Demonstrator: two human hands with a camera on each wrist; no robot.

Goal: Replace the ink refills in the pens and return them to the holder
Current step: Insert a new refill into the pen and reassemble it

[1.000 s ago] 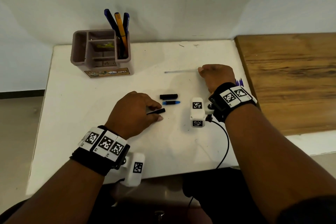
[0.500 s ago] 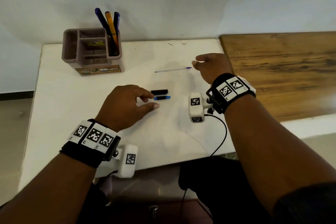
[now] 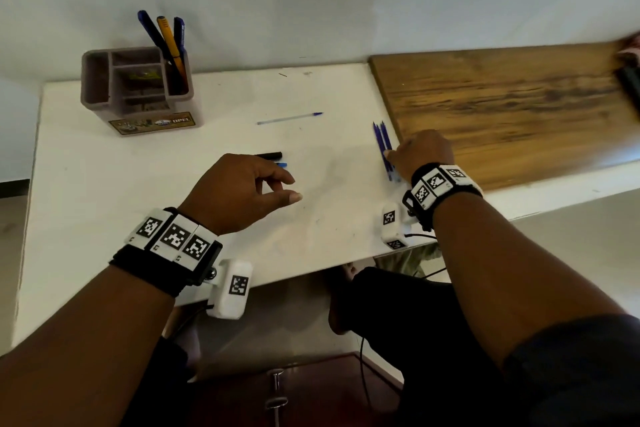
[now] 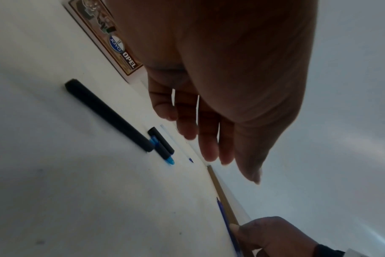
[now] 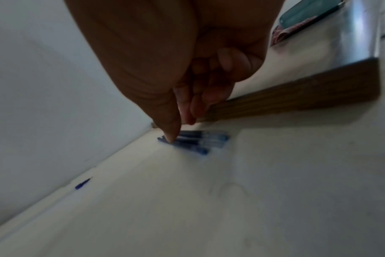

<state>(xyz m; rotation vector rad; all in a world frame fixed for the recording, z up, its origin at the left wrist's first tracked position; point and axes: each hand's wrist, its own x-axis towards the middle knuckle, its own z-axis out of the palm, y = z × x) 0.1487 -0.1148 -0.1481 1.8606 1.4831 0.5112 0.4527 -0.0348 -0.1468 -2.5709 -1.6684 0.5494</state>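
Note:
A brown pen holder [image 3: 100, 94] stands at the back left of the white table [image 3: 104, 191] with three pens [image 3: 168, 42] in it. A pale used refill [image 3: 289, 118] lies at mid-table. Black pen parts [image 3: 268, 155] and a blue-tipped piece [image 3: 283, 165] lie by my left hand [image 3: 292, 188], which hovers with relaxed fingers and holds nothing. The left wrist view shows the black barrel [image 4: 108, 114] and the blue-tipped piece [image 4: 163, 147] lying free under the fingers [image 4: 207, 139]. My right hand [image 5: 180, 130] pinches at the blue refills [image 5: 200, 140] lying by the wooden board.
A wooden board [image 3: 502, 114] adjoins the table on the right, its edge right beside the blue refills [image 3: 381, 139]. A dark object [image 3: 628, 80] lies at the board's far right. The near table edge runs just under both wrists.
My left hand let go of the black barrel and lifted off the table. My right hand left the used refill at mid-table and moved right and nearer, onto the blue refills.

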